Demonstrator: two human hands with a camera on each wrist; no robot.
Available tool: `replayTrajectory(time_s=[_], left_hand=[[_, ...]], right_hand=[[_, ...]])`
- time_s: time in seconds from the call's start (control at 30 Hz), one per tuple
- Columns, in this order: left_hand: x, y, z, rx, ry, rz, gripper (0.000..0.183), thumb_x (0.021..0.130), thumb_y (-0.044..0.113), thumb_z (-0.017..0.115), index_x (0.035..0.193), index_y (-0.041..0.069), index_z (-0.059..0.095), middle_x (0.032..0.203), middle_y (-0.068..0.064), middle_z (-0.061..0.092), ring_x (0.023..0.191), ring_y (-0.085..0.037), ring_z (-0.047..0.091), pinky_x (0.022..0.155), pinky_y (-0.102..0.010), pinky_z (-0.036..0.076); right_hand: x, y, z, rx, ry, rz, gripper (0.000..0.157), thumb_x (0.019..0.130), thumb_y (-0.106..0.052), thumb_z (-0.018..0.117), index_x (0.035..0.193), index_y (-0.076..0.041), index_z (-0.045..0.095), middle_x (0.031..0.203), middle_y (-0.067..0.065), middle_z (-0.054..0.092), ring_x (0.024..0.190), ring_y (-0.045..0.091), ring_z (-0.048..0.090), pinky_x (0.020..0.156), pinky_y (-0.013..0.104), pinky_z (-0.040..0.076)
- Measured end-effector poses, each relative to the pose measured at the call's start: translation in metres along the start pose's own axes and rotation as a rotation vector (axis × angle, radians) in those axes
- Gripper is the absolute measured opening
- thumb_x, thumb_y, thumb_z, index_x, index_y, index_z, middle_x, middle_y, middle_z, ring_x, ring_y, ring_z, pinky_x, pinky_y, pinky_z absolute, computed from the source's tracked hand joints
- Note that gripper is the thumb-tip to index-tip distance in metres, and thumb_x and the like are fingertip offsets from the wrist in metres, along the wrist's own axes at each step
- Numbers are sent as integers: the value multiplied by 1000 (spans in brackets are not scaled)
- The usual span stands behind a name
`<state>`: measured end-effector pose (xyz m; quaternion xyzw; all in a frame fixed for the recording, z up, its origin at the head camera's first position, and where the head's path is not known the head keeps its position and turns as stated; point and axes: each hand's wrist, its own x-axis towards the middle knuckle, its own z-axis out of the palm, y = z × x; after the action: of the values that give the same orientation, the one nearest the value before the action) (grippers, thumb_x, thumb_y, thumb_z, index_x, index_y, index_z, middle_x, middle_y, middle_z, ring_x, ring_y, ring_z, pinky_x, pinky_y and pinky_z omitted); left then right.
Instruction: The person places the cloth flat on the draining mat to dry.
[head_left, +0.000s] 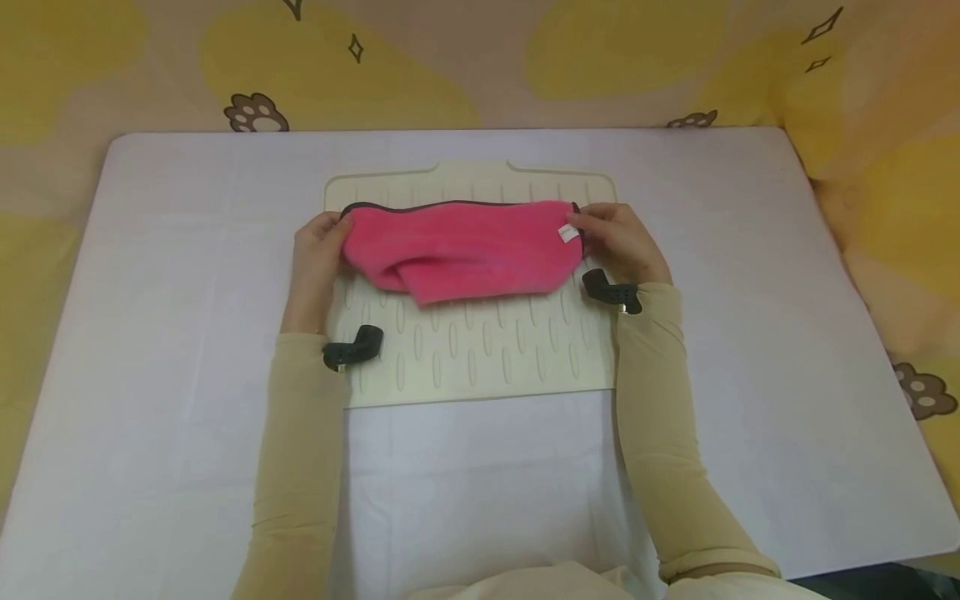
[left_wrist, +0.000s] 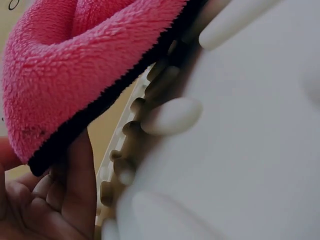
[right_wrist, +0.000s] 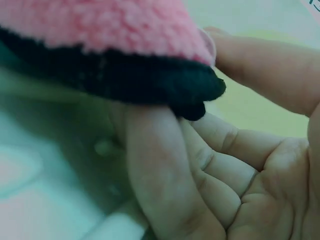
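- Pinching the pink cloth now at one dark-trimmed end with the left hand;
- gripping the other end, beside the white tag, with the right hand;
- held up over the farther part of the pale mat;
- well inside the edges of the white table, with wide room either side

Pink cloth: plush fabric, deep fuzzy pile, matt; dark edging, fabric-like. Tag: smooth; paper or fabric, I cannot tell. Mat: rubbery-looking, matt, raised oval ridges. Worktop: cloth-like surface, faintly creased. My sleeves: smooth, matt fabric. My wrist cameras: black, plastic-looking.
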<state>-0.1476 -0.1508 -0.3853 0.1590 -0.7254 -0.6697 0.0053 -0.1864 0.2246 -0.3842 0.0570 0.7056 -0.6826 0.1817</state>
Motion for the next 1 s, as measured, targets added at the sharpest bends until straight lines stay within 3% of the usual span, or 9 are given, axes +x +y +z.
replayTrajectory(time_s=[0.17,0.4,0.6,0.83,0.9,1.0], left_hand=[[0,0,-1,22,27,5,14,96,18,54,89,8,62,70,7,53,59,-4,43,52,-19,35],[2,1,-1,-64,93,34,12,95,14,56,84,11,61,57,7,49,50,-4,41,47,-18,33],[0,2,-1,-111,87,106,13,94,12,56,82,13,61,57,8,55,52,-4,44,51,-18,34],[-1,6,0,-241,77,98,14,93,10,59,79,10,64,58,5,55,52,-4,46,50,-18,36],[-1,7,0,-250,67,86,15,93,10,60,78,10,64,58,5,53,52,-4,46,50,-17,36],[-1,5,1,-214,31,60,14,93,11,60,79,10,63,58,5,53,53,-4,45,49,-17,36]], right_hand=[[0,1,0,-17,1,11,12,87,-13,68,86,0,69,74,7,61,58,16,57,56,24,49],[2,3,1,13,68,-81,17,88,-14,67,75,-3,66,60,2,56,45,14,51,44,23,46],[-2,1,-2,129,59,-67,19,88,-14,68,74,-2,64,57,2,50,42,14,41,37,23,35],[-10,-9,-10,154,-9,-148,19,91,-12,63,75,-3,61,56,1,49,36,9,33,32,20,26],[-9,-9,-11,151,-6,-161,18,91,-12,62,75,-3,62,58,0,52,37,9,34,33,19,25],[-6,-5,-9,249,28,-143,17,90,-8,63,75,-1,64,64,3,56,47,10,44,39,19,34]])
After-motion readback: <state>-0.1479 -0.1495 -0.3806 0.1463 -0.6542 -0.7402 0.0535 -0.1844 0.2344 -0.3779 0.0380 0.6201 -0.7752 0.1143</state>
